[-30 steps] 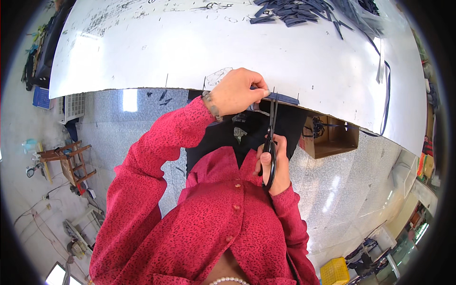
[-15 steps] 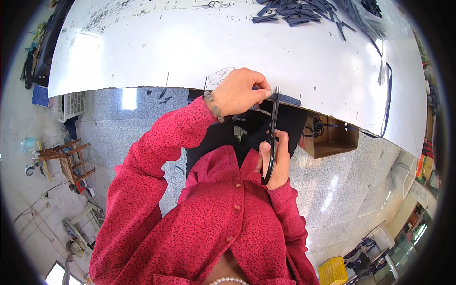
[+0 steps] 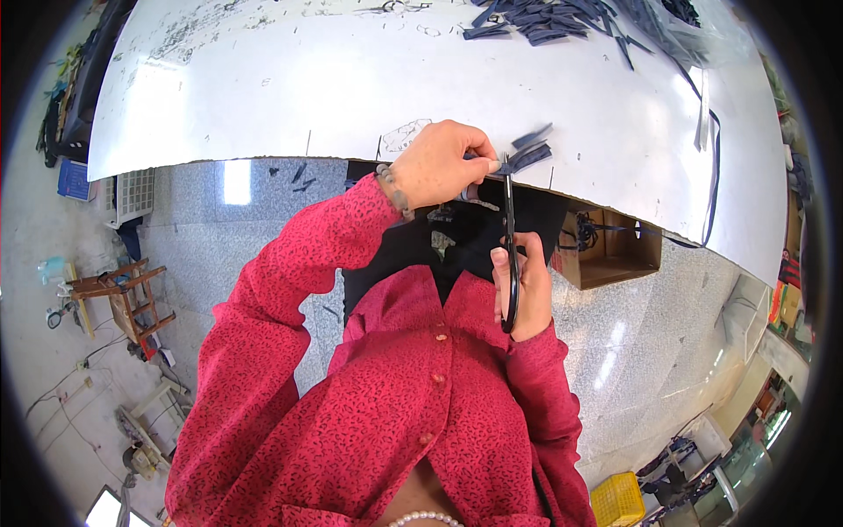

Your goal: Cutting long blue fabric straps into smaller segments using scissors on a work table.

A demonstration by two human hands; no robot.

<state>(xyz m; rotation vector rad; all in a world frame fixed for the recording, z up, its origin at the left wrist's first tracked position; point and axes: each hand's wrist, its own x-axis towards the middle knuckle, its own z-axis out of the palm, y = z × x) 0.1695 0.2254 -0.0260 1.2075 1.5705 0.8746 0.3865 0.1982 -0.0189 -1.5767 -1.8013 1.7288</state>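
A head-worn fisheye view (wide, fairly close) looks steeply down over the left hand (image 3: 439, 165) and right hand (image 3: 532, 292).

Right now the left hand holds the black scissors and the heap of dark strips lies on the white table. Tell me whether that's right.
Not quite: the head view shows the black scissors in the right hand, not the left hand. The heap of dark strips lies on the white table.
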